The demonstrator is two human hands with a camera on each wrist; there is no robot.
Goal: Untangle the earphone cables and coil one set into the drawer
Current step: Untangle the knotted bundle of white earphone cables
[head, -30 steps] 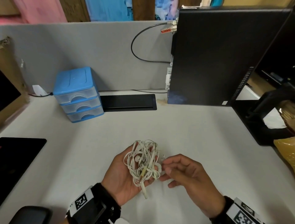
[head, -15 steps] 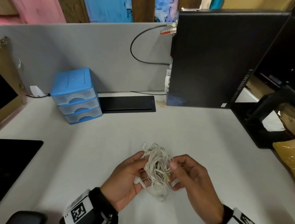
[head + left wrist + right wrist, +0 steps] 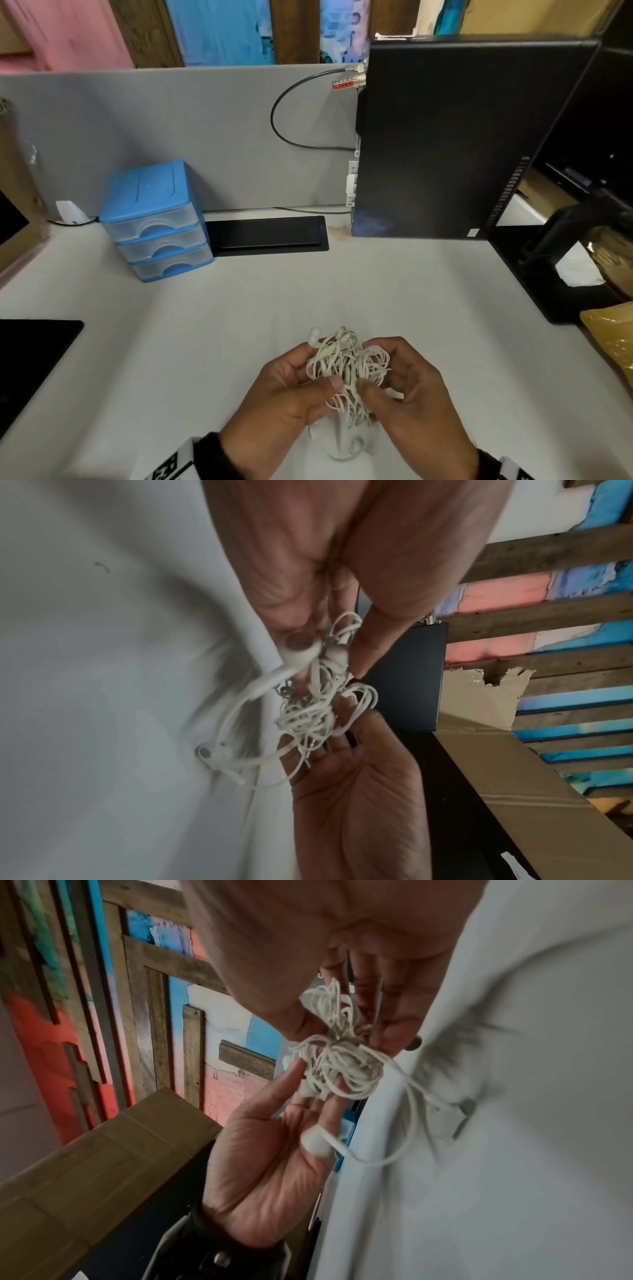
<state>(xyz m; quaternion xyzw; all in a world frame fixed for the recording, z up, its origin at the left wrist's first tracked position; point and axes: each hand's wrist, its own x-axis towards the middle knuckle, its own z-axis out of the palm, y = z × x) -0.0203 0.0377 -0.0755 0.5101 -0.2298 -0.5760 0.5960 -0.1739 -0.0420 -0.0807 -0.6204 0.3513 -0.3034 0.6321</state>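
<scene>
A knotted bundle of white earphone cables (image 3: 346, 370) hangs just above the white desk near its front edge, held between both hands. My left hand (image 3: 291, 387) grips its left side, thumb over the strands. My right hand (image 3: 407, 383) pinches the right side with thumb and fingers. In the left wrist view the tangle (image 3: 308, 704) sits between the two hands, one earbud (image 3: 301, 653) at my fingertips and another (image 3: 205, 752) dangling onto the desk. The right wrist view shows the same knot (image 3: 339, 1064) with an earbud (image 3: 316, 1142) lying in the left palm. A blue three-drawer unit (image 3: 154, 219) stands at the back left, its drawers closed.
A black computer tower (image 3: 462, 137) stands at the back right, with a black cable (image 3: 291, 130) looping to it. A flat black panel (image 3: 267, 234) lies beside the drawers. A dark pad (image 3: 27, 356) lies at the left edge, a monitor arm base (image 3: 561, 260) at the right.
The bundle lay in my left palm with the right hand picking at its edge. Both hands have since closed around it, and they now pull at the knot from either side.
</scene>
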